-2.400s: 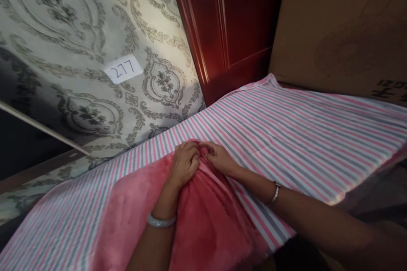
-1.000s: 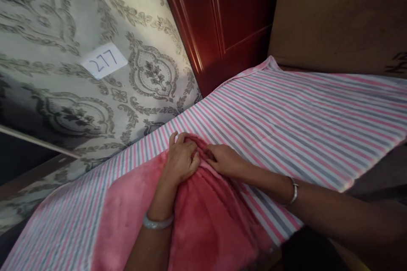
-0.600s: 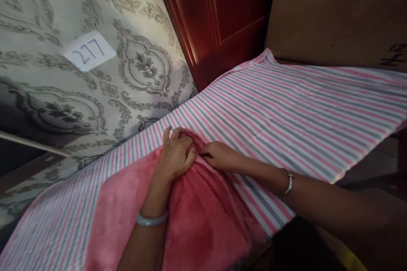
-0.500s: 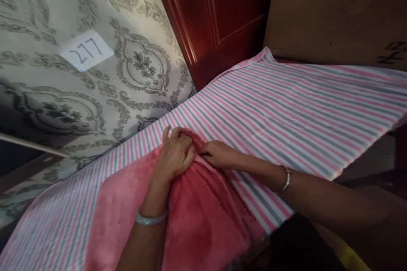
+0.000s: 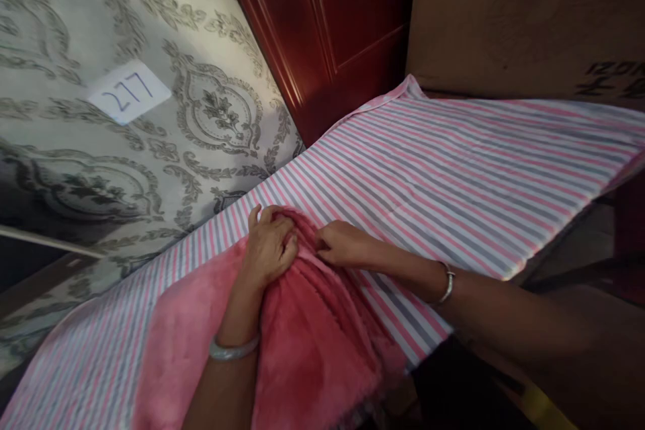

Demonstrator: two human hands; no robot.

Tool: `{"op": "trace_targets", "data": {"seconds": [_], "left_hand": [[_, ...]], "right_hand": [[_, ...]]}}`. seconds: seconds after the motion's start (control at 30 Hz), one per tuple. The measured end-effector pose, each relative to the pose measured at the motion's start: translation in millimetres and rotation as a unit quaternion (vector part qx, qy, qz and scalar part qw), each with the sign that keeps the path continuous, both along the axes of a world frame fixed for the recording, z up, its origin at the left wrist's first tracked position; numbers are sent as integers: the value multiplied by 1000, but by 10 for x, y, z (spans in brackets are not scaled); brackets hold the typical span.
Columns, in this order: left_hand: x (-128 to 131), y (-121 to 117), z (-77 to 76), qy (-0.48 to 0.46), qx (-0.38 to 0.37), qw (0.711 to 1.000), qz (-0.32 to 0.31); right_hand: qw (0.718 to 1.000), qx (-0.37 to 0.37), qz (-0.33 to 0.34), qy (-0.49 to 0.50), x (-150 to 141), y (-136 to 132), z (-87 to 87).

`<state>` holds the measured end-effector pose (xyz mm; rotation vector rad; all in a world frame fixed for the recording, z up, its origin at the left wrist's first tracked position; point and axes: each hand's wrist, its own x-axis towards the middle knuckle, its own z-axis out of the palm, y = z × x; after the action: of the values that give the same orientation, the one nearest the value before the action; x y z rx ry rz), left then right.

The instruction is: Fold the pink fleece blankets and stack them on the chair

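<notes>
The left hand (image 5: 267,248) is clenched on a gathered ridge of the pink fleece blanket (image 5: 317,342), its fingers curled over the fold; the right hand (image 5: 342,243) lies just beside it, with its fingertips against the same ridge from the other side; whether they pinch the fleece or only touch it, I cannot tell. The blanket lies on a striped sheet (image 5: 453,175); its bunched end sits under both hands, and its long folds run from there toward the bottom of the view; the left forearm (image 5: 234,316), with a pale bangle (image 5: 233,349), lies along the blanket and is the nearer; the right forearm (image 5: 398,267), with a silver bangle (image 5: 446,284), comes in across the stripes from the right. Beyond the sheet stand patterned wallpaper (image 5: 75,80) bearing a paper label (image 5: 130,92) marked 277, a red door (image 5: 322,33) and a cardboard box (image 5: 514,20).
</notes>
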<state>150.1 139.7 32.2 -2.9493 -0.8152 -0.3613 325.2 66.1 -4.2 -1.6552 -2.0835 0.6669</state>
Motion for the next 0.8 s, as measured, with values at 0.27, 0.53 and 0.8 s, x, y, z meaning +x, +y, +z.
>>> {"op": "trace_targets", "data": {"seconds": [0.27, 0.53, 0.8], "left_hand": [[-32, 18, -8, -9, -1, 1000, -1], [-26, 36, -37, -22, -18, 1000, -12], [-81, 86, -129, -112, -53, 991, -56]], "right_hand": [[993, -68, 83, 49, -66, 9, -16], [997, -40, 59, 11, 22, 58, -77], [968, 71, -62, 235, -87, 239, -241]]}}
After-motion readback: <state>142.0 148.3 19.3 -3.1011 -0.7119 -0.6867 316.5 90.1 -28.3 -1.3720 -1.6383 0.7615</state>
